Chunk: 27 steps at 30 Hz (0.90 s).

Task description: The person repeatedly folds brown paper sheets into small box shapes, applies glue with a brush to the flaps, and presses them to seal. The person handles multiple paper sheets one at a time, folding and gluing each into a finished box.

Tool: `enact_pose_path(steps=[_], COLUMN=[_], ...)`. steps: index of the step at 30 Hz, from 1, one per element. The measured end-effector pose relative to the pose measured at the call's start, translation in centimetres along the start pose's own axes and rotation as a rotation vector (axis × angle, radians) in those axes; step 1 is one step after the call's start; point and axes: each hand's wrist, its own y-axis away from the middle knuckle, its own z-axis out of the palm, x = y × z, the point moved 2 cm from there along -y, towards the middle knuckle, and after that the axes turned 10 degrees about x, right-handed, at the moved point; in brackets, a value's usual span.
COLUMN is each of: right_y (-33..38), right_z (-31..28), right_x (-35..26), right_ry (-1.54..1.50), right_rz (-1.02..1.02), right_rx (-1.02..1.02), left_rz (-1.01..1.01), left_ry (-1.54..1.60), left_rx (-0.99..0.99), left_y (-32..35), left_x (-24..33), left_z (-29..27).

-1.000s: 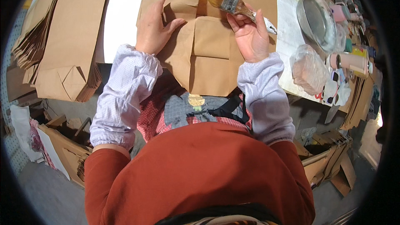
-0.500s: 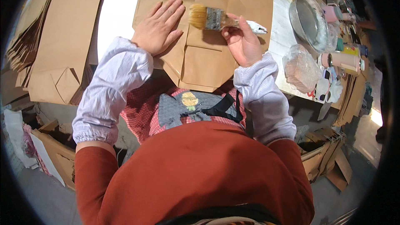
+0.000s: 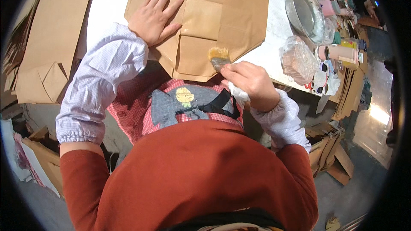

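My left hand (image 3: pixel 155 19) lies flat on a brown paper bag (image 3: pixel 244 10), its fingers spread near the bag's left side. The bag's folded bottom end points toward me. In my right hand (image 3: pixel 252 83) is a paintbrush (image 3: pixel 220 62), gripped by a handle that has white wrapping at its lower end. The yellowish bristles are at the near right part of the folded flap; whether they press on the paper I cannot tell. A damp-looking sheen shows on the paper panel in the middle of the fold.
Stacked brown paper bags (image 3: pixel 51 29) lie at the left. On the right stand a metal basin (image 3: pixel 306 14), a plastic-wrapped block (image 3: pixel 298 59), a pinkish bottle (image 3: pixel 342 53) and scissors (image 3: pixel 320 81). Cardboard boxes (image 3: pixel 327 145) sit on the floor below at both sides.
My right hand has swung the brush down toward me, from above the middle of the bag to its near right edge. A raised flap on the bag now lies flat. The left hand stays spread.
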Motion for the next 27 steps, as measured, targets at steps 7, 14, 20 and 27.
enact_pose_path(steps=[7,14,20,27], right_y=[1.1,-8.3,-5.5,-0.6], right_z=[2.0,3.8,5.3,0.7], right_x=[-1.6,-0.4,-0.8,-2.8], right_ry=[-0.317,-0.231,-0.179,-0.367], right_rz=[0.071,-0.131,-0.166,0.070], right_rx=[-0.042,0.165,-0.067,-0.113], left_rz=[0.028,-0.045,0.013,0.046], left_ry=[-0.002,0.690,0.452,0.366], left_rx=[0.012,0.176,0.293,0.353], left_y=[0.0,-1.0,-0.6,-0.4], left_x=[-0.1,-3.1,-2.2,-1.8], left_z=[0.4,1.7,1.9,1.9])
